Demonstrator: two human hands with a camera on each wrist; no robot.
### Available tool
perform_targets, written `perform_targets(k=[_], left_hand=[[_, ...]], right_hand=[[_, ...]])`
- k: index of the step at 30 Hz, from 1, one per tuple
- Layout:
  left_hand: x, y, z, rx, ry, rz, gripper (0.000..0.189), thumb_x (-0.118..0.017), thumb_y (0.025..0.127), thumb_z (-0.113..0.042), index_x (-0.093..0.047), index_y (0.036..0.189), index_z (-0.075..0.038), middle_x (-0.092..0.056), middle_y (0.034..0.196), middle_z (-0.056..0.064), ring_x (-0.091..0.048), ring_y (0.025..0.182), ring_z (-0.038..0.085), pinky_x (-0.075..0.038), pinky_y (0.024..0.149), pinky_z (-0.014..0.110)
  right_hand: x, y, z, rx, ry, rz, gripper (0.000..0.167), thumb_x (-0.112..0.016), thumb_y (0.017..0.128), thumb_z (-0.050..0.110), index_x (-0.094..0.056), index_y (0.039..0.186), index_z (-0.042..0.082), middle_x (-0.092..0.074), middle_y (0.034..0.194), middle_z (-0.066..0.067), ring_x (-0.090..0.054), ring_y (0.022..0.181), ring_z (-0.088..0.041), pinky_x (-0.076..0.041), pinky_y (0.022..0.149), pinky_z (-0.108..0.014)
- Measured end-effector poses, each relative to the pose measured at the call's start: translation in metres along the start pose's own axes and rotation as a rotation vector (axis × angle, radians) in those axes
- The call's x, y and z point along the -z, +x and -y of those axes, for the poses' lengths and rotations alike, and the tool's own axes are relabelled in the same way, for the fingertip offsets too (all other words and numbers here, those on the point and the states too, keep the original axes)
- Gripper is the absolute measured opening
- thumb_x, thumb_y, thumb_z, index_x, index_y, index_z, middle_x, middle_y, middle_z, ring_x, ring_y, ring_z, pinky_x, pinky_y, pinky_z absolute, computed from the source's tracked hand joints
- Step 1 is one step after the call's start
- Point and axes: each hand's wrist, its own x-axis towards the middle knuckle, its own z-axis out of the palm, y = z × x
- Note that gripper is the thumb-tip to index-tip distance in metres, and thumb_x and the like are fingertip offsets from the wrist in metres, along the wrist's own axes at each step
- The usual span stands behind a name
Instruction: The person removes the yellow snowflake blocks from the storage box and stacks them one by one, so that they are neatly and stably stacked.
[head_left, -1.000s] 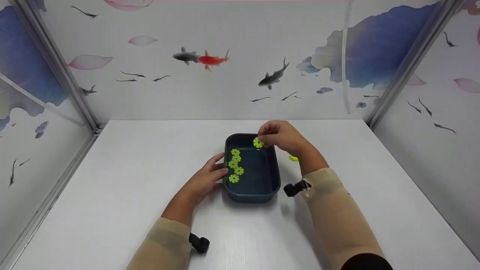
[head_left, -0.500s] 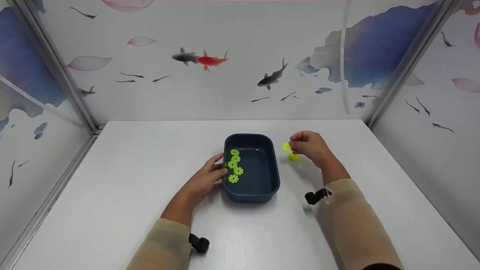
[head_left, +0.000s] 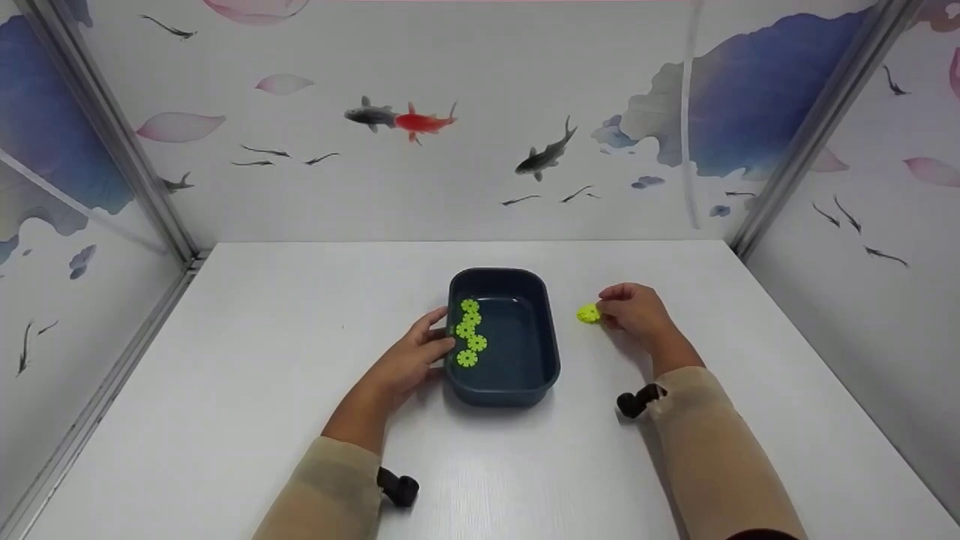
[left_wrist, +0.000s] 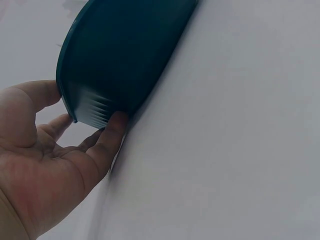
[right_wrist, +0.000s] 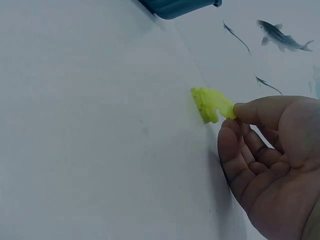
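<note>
We've got a white worktop (head_left: 225, 337), fish-printed back panel (head_left: 435, 191) behind it. We see metal posts (head_left: 112, 127) at both back corners.

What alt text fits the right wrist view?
A right hand pinches a bright yellow, notched plastic disc beside similar yellow pieces on a white table. A dark teal plastic tub shows partly at the top, near a grey fish printed on the white wall.

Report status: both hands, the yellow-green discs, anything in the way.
Left hand touching dark blue bin, left side. Right hand pinching yellow-green disc, right of bin. Other discs inside bin, left side. Only bin's right wall between.
</note>
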Motion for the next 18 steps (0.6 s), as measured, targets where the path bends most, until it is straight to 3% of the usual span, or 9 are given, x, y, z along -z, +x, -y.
perform_targets(k=[8, 18], left_hand=[[0.0006, -0.0007, -0.0004, 0.001, 0.002, -0.005, 0.067, -0.062, 0.108, -0.027, -0.033, 0.167, -0.038, -0.035, 0.173, 0.01, -0.041, 0.159, 0.035, -0.039, 0.128, 0.054], [-0.0009, -0.0009, -0.0015, -0.001, -0.013, 0.003, 0.066, -0.061, 0.109, -0.025, -0.033, 0.167, -0.036, -0.034, 0.173, 0.012, -0.042, 0.159, 0.035, -0.041, 0.127, 0.054]], right_hand=[[0.0003, -0.0002, 0.0004, -0.022, -0.004, 0.002, 0.031, -0.068, 0.104, 0.024, -0.064, 0.132, 0.009, -0.063, 0.133, -0.013, -0.064, 0.111, -0.024, -0.06, 0.091, -0.025], [-0.0003, -0.0004, 0.0033, -0.003, -0.011, 0.003, 0.031, -0.068, 0.104, 0.024, -0.066, 0.13, 0.008, -0.065, 0.124, -0.01, -0.063, 0.104, -0.021, -0.059, 0.087, -0.024]])
